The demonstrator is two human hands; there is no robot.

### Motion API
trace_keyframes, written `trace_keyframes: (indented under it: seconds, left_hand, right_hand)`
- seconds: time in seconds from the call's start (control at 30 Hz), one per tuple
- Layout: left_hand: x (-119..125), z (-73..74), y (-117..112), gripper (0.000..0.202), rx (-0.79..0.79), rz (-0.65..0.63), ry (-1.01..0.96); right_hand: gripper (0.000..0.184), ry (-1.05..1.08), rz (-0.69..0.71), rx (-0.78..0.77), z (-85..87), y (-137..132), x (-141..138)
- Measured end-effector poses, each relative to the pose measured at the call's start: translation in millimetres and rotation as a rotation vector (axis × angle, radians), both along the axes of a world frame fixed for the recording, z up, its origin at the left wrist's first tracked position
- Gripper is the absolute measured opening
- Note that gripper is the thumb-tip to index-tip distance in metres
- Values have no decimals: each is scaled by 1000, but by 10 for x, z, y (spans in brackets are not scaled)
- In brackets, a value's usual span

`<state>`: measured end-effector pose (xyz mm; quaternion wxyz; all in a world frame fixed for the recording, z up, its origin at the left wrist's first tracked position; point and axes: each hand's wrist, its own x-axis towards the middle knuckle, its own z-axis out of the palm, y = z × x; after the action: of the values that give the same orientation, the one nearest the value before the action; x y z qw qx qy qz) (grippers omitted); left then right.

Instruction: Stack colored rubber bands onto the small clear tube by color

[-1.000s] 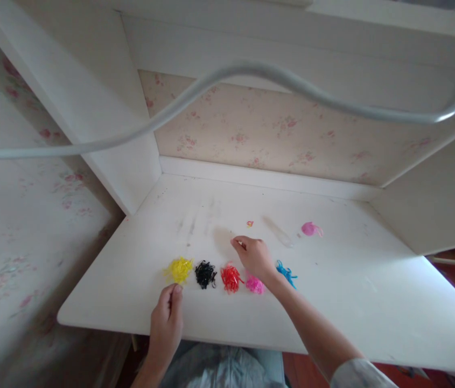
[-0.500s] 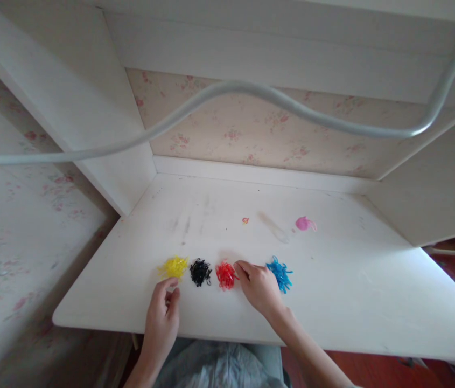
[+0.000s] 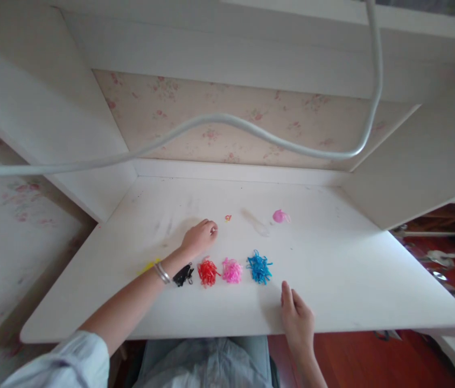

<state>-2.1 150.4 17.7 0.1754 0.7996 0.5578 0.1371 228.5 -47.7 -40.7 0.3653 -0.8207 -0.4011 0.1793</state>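
My left hand (image 3: 201, 237) is above the middle of the white table (image 3: 332, 285), fingers curled together. A tiny pale bit shows at its fingertips, too small to name. Just right of it lies a small clump of red and yellow bands (image 3: 228, 218). Piles of small rubber bands stand in a row: yellow (image 3: 151, 265) and black (image 3: 182, 275), both partly hidden by my left forearm, then red (image 3: 208, 271), pink (image 3: 232, 270) and blue (image 3: 259, 267). My right hand (image 3: 299, 320) rests near the front edge, right of the blue pile, fingers loosely closed with nothing visible in them.
A pink item (image 3: 280, 216) with a thin loop lies toward the back right. A clear, see-through item (image 3: 256, 223) lies left of it. A white cable (image 3: 227, 119) hangs across the view above the table. White panels (image 3: 397, 161) enclose the table's sides.
My left hand has moved from beside the yellow pile forward and right, close to the small clump. My right hand has drawn back to the right, uncovering the pink pile. The view has shifted slightly.
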Motion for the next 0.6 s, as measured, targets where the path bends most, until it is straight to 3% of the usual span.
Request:
trace_keyframes:
  seconds: [0.13,0.27,0.47,0.6]
  left_hand:
    - [321,-193,331,23,-15,-3,64]
    - [477,-282,467,29,-12,-1,105]
    - [513,-296,486,32,10,-9,113]
    - [388,-211,448,30,34,-9,81]
  right_hand:
    - [53,-81,60,17,-41,22,-64]
    - [54,-142,76,31,-40,75,-60]
    - [55,-192,103,9,-35,67,-47]
    - [59,-190,109,17,-2,60,-56]
